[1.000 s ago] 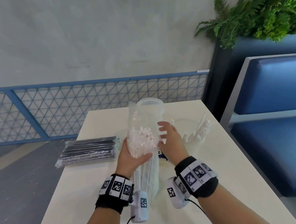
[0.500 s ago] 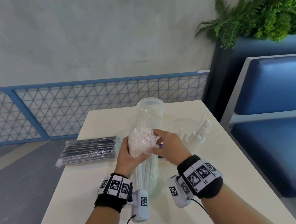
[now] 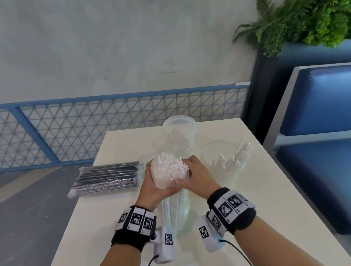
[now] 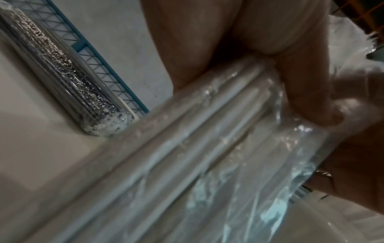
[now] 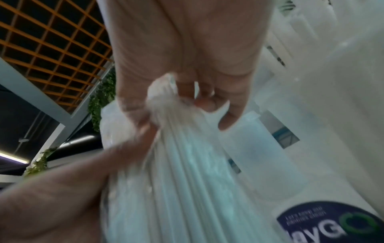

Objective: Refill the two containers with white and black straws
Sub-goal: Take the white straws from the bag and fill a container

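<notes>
The bag of white straws stands upright near the middle of the worktop, its foot on the surface. The left hand wraps curled fingers round its upper part; the right hand has its fingers bunched, pinching straw tips at the bag's open top. Just behind the bag stands a tall clear container; to its right, a second container holds a few white straws. Left of the bag lies a sealed pack of black straws.

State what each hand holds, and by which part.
Left hand grips the bag of white straws around its upper part; right hand pinches straw tips at the bag's open top.
</notes>
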Tool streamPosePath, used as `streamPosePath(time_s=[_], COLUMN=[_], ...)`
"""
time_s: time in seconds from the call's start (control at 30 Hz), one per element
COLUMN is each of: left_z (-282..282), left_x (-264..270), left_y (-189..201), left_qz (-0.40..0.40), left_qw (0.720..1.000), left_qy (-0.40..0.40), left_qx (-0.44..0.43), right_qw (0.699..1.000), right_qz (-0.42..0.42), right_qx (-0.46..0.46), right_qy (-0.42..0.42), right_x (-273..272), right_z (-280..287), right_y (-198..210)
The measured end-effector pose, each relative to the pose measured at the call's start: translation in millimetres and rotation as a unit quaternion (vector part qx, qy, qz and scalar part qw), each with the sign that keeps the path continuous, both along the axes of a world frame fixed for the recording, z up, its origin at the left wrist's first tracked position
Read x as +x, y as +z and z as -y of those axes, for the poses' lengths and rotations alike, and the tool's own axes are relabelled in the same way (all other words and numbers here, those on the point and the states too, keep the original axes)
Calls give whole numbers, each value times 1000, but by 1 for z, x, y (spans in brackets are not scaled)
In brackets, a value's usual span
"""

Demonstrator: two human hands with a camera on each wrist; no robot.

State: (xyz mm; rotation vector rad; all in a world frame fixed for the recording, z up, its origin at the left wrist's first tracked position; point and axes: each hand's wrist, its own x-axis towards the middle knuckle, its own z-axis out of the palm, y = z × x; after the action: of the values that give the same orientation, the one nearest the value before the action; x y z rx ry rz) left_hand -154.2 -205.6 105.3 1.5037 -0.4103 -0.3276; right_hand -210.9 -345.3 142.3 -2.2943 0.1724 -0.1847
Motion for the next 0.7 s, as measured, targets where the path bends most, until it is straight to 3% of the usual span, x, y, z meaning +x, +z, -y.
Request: streamPosePath(time_s=[0.1, 0.3, 0.43, 0.7], left_z=[3, 3, 3, 2], left_x=[0, 5, 7, 7], left_y=[-3, -5, -8, -6], left_qz=[0, -4, -3, -21], left_qw=[1000, 999, 999, 999], left_qy=[-6, -6, 14, 19], left_qx=[5, 33, 37, 35], right_qw=[997, 995, 977, 951], right_qz=[41, 11, 94, 152], right_qx=[46, 68, 142, 237], right_qy=[-42, -67, -125, -127], right_x=[-3, -1, -1, 11], right_z=[-6, -5, -10, -3], right_y=[-11, -5, 1, 26])
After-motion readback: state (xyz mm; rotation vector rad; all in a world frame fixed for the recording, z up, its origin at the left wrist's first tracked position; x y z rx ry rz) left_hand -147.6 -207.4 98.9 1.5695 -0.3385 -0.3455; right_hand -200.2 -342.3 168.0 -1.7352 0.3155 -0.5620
